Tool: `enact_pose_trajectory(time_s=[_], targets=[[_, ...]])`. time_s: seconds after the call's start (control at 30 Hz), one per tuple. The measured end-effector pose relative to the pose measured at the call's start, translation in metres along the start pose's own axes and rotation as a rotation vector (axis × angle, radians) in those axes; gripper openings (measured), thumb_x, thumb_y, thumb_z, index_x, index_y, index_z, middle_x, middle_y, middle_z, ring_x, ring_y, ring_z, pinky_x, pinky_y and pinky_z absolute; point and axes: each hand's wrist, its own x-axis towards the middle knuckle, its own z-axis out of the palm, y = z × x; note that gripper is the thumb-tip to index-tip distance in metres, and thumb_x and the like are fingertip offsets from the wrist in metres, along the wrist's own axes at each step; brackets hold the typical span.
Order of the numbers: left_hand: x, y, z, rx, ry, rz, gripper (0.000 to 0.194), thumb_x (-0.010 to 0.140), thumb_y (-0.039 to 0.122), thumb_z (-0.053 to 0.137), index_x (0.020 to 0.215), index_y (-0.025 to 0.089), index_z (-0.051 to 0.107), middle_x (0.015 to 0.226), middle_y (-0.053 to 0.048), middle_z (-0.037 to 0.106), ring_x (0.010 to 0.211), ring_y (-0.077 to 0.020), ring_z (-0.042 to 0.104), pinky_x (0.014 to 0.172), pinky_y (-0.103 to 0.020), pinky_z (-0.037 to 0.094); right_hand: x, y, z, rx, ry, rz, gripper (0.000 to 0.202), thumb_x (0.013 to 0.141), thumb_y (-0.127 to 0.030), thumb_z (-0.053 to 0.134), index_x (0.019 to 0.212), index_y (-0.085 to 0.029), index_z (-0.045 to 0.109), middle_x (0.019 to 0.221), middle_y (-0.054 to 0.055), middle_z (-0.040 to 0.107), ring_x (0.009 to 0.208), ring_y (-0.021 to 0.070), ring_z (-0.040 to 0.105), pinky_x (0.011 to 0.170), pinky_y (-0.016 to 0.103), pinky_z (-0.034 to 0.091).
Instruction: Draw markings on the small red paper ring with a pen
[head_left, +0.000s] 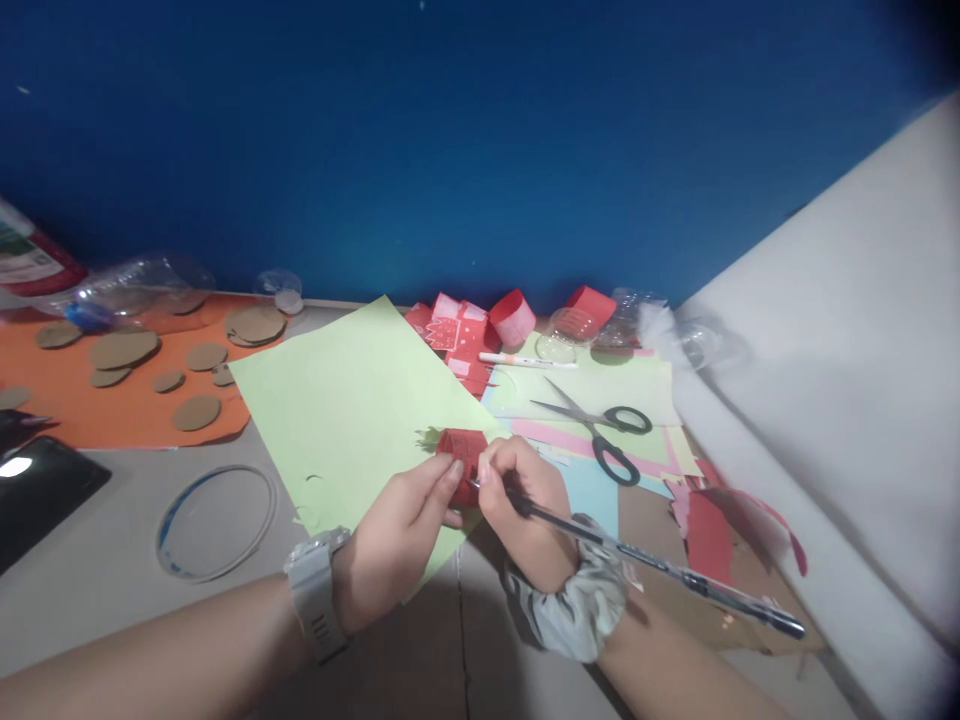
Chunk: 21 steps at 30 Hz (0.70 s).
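Observation:
My left hand is closed on a small red paper roll with a green fringed paper end. In my right hand, pinched between thumb and fingers, is a black pen; its tip meets the red paper near my left thumb. Under both hands lies a light green sheet of paper, with a few green scraps on it. Scissors with black handles rest open on stacked papers to the right.
Cardboard discs lie on an orange sheet at left, near a phone and a ring. Red paper rings, a white marker and clear plastic pieces line the blue wall.

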Motion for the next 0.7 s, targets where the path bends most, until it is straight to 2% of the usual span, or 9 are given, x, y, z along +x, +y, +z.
enact_pose_trajectory(time_s=[0.13, 0.37, 0.7], targets=[[0.0002, 0.0019, -0.0005, 0.042, 0.000, 0.015, 0.031, 0.098, 0.039, 0.043, 0.077, 0.019, 0.055, 0.074, 0.000, 0.061, 0.073, -0.0162, 0.063, 0.072, -0.026, 0.058, -0.0008, 0.0025, -0.0010, -0.014, -0.053, -0.027, 0.026, 0.088, -0.020, 0.053, 0.065, -0.022, 0.040, 0.062, -0.003, 0.049, 0.058, 0.0121, 0.045, 0.054, 0.025, 0.037], [-0.0005, -0.0005, 0.0005, -0.019, -0.007, -0.019, 0.031, 0.098, 0.041, 0.043, 0.081, 0.019, 0.056, 0.078, 0.000, 0.061, 0.076, -0.0161, 0.064, 0.075, -0.026, 0.058, -0.0006, 0.0002, 0.0003, -0.021, 0.003, -0.003, 0.023, 0.092, -0.024, 0.050, 0.070, -0.022, 0.043, 0.062, -0.004, 0.047, 0.055, 0.0115, 0.044, 0.052, 0.025, 0.037], [-0.0008, 0.0023, -0.0007, 0.026, 0.004, 0.019, 0.030, 0.097, 0.038, 0.043, 0.079, 0.019, 0.057, 0.077, 0.000, 0.064, 0.074, -0.0166, 0.064, 0.072, -0.025, 0.057, 0.0006, -0.0009, 0.0002, -0.056, -0.033, -0.020, 0.027, 0.088, -0.022, 0.051, 0.065, -0.022, 0.039, 0.060, -0.002, 0.048, 0.056, 0.0132, 0.045, 0.052, 0.028, 0.036]])
